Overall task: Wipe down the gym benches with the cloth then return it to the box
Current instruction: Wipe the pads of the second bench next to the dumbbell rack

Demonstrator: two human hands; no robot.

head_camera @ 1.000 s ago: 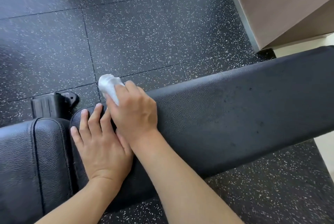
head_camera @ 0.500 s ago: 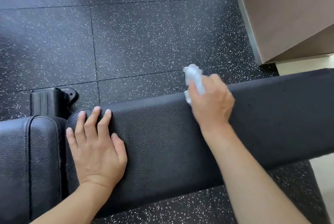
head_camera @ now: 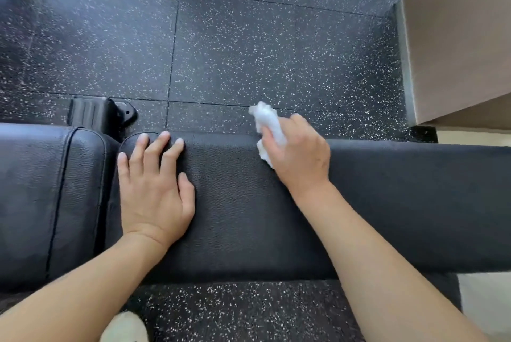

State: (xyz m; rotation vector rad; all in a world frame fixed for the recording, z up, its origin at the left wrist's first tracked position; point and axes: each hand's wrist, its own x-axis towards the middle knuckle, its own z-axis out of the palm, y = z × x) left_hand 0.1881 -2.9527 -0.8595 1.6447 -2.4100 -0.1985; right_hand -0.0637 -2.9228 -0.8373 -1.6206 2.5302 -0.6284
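Right hand [head_camera: 300, 155] clutching a crumpled white cloth [head_camera: 267, 127] at the far edge of the long black padded leather bench [head_camera: 387, 198], cloth bunching out beyond the knuckles, left hand [head_camera: 154, 189] lying flat with fingers spread on the same pad, pressing down beside the right hand, speckled black rubber floor [head_camera: 249, 51] lying beyond both hands

On the long black counter [head_camera: 387, 203], the left hand [head_camera: 154, 192] lies flat with fingers spread, near the counter's left end. To its right, the right hand [head_camera: 298, 159] grips a crumpled white cloth [head_camera: 268, 123] against the counter's far edge. Left of the counter sits a second black pad [head_camera: 41, 198]. Beyond the counter lies speckled black floor [head_camera: 249, 43] and, far right, a tan box [head_camera: 459, 46].
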